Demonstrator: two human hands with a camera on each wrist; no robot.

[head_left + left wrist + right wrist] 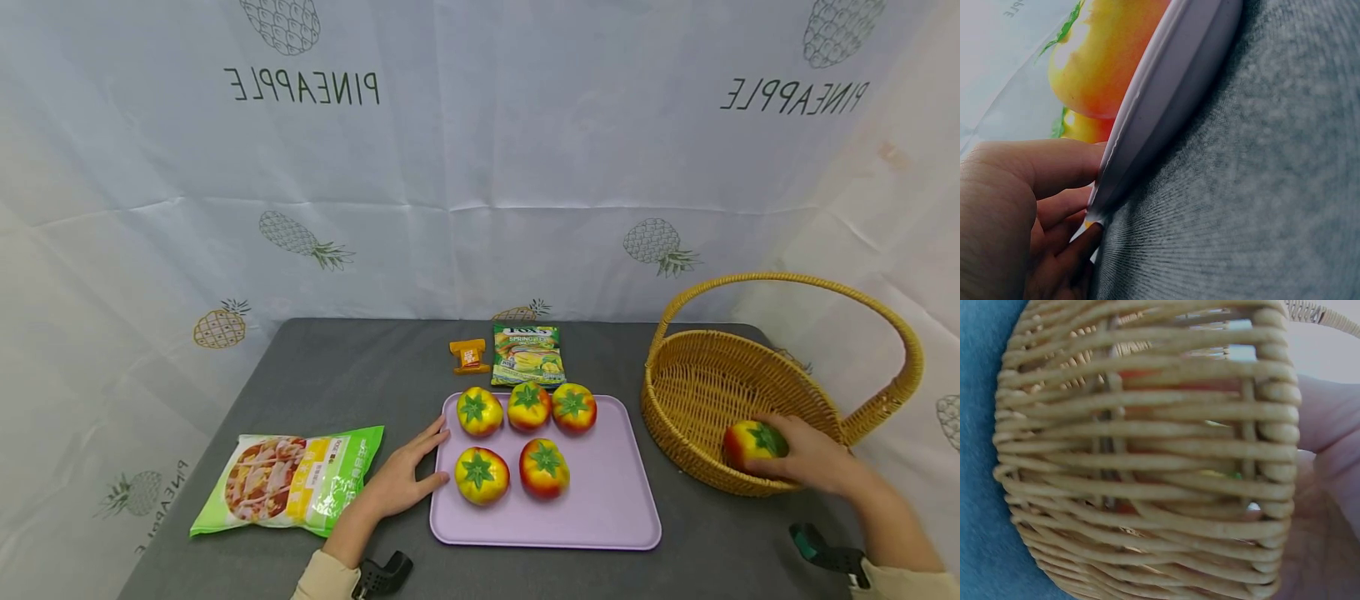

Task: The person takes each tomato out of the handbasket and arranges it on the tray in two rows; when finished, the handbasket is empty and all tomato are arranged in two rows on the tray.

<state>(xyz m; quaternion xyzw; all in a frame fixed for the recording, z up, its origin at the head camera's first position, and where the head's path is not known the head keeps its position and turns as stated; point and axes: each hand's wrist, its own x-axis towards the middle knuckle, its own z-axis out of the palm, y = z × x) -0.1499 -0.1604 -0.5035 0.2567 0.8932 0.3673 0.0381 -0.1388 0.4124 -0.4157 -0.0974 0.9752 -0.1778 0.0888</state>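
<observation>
My right hand [813,454] reaches over the rim of a wicker basket [678,429] and grips a red-and-yellow persimmon [742,442] with a green leafy top. In the right wrist view the basket's woven wall [1147,450] hides most of that fruit. My left hand [405,475] rests at the left edge of a lilac tray [600,517], its fingers spread and fairly straight. The left wrist view shows the thumb [1072,164] touching the tray's rim [1141,94]. Several similar persimmons [543,469] sit on the tray, in its left and middle parts.
A green-and-white food bag [288,479] lies left of the left hand. Behind the tray are a green Fox's candy packet [528,357] and a small orange wrapped snack [470,356]. The basket's tall handle [780,277] arches over its opening. Everything stands on a dark grey table [337,367].
</observation>
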